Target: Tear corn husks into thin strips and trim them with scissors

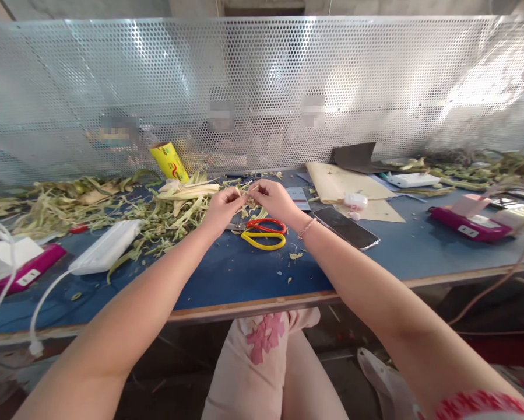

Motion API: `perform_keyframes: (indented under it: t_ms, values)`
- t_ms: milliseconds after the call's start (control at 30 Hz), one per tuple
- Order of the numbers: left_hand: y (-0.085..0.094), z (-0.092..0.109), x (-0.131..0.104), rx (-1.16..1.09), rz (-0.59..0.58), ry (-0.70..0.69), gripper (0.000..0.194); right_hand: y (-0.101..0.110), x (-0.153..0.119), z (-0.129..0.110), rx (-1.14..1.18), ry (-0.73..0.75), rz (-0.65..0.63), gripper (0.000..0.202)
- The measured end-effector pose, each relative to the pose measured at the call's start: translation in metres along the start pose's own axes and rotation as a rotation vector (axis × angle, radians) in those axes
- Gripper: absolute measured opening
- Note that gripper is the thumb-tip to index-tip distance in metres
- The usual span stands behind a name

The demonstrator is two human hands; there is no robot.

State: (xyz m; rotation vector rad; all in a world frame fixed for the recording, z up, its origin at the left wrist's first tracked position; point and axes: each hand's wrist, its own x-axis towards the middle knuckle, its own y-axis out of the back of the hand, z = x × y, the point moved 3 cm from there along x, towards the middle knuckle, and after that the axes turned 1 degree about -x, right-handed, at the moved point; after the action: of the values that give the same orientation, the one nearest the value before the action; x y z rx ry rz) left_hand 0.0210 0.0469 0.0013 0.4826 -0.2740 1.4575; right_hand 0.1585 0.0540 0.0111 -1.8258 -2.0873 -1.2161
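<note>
My left hand and my right hand meet above the middle of the blue table, fingertips pinched close together. Between them seems to be a small pale piece, too small to name. Just below lies a pair of scissors with one red and one yellow handle, its blades pointing left and partly hidden by my left hand. Beside that hand spreads a heap of dry, pale green leaves and stalks. A dark phone rests flat to the right of my right wrist.
Behind the table rises a perforated metal screen. A yellow tube leans at the back. A white power bank with a cable lies left. Brown paper and a white earphone case are right, near a purple power strip.
</note>
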Motion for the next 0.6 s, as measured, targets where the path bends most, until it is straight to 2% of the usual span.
perform_keyframes:
  t_ms: [67,133,233,300,433,600]
  values:
    - [0.009,0.002,0.004,0.044,0.046,-0.040,0.024,0.001,0.000,0.003,-0.091,-0.031,-0.028,0.014]
    - [0.020,0.001,0.010,0.037,0.097,-0.046,0.025,-0.001,-0.002,0.006,-0.249,-0.058,-0.132,0.010]
    - [0.035,-0.002,0.016,-0.014,0.192,0.007,0.027,-0.009,-0.010,0.013,-0.486,-0.101,-0.512,0.007]
    - [0.042,-0.005,0.018,-0.034,0.227,0.026,0.027,-0.014,-0.016,0.015,-0.566,-0.096,-0.685,0.013]
    - [0.045,-0.010,0.018,-0.039,0.242,0.024,0.027,-0.015,-0.020,0.012,-0.599,-0.068,-0.728,0.020]
    - [0.046,-0.010,0.019,-0.013,0.266,0.028,0.029,-0.014,-0.020,0.013,-0.548,-0.136,-0.745,0.022]
